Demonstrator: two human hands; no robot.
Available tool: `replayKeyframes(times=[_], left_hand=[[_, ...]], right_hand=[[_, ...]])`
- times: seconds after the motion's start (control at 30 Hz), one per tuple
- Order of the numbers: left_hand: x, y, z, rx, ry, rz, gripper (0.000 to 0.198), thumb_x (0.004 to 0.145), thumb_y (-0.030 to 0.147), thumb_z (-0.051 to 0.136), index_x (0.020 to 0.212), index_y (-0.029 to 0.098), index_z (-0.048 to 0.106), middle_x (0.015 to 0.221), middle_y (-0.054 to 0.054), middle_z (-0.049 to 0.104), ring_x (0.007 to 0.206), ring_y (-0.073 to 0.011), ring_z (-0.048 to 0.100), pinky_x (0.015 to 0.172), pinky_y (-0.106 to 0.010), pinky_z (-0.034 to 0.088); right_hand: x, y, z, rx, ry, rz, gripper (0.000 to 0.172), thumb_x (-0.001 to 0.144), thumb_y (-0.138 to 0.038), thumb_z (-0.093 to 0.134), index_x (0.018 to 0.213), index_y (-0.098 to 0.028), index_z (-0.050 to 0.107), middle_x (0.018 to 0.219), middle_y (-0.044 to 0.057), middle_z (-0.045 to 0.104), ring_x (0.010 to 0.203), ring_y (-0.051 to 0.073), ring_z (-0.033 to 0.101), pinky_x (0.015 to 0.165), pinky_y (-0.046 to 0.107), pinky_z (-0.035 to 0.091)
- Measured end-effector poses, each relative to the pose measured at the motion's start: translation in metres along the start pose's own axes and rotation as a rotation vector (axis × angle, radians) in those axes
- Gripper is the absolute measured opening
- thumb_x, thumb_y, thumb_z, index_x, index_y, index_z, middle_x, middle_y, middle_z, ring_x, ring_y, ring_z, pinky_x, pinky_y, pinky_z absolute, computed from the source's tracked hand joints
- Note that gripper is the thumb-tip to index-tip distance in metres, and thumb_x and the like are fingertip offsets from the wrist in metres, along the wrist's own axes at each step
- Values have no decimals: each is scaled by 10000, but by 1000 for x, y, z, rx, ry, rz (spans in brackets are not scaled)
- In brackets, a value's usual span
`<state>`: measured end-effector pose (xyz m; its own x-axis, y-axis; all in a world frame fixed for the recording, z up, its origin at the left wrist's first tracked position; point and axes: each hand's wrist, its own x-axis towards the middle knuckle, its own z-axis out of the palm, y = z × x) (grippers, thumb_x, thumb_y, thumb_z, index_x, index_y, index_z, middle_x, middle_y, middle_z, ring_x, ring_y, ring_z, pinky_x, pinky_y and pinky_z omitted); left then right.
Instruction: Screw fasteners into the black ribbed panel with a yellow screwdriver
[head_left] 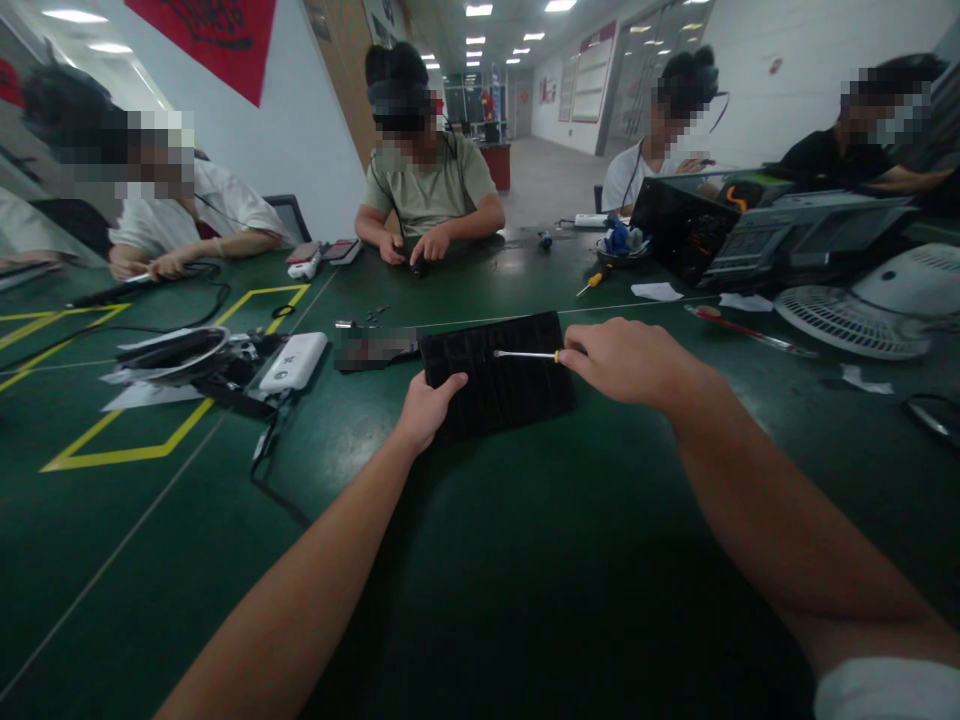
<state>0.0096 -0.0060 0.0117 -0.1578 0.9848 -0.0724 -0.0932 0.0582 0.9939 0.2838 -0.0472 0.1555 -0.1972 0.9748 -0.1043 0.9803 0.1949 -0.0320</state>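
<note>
A flat black ribbed panel [517, 385] lies on the green table [480, 560] in front of me. My left hand [426, 408] grips its near left corner, fingers curled over the edge. My right hand [626, 360] is closed round the yellow-collared handle of a thin screwdriver [525, 354]. The metal shaft lies across the panel and its tip points left, near the panel's upper middle.
A white box [294, 361], cables and a round part [180, 352] lie at the left inside yellow tape lines. Small screws [375, 316] sit beyond the panel. A fan grille [851, 320], open black devices [720, 235] and a red pen [739, 329] are on the right. Several people sit around the table.
</note>
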Motion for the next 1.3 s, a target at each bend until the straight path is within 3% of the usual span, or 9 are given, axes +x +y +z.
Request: replayKeyframes(times=[0.43, 1.3], left_hand=[[5, -7, -1, -10, -1, -2, 386, 697, 308, 942, 1023, 172, 785, 1040, -102, 851, 1045, -330, 818, 1056, -549, 644], [7, -9, -2, -9, -7, 22, 420, 674, 330, 955, 1032, 177, 798, 1058, -105, 859, 1058, -335, 816, 1069, -552, 635]], right_hand=[[2, 7, 6, 23, 53, -53, 275, 988, -350, 566, 1222, -241, 662, 1128, 140, 779, 966, 338, 707, 704, 397, 380], [2, 9, 6, 9, 95, -42, 306, 1017, -422, 572, 1207, -254, 742, 1114, 142, 796, 995, 356, 719, 745, 418, 429]])
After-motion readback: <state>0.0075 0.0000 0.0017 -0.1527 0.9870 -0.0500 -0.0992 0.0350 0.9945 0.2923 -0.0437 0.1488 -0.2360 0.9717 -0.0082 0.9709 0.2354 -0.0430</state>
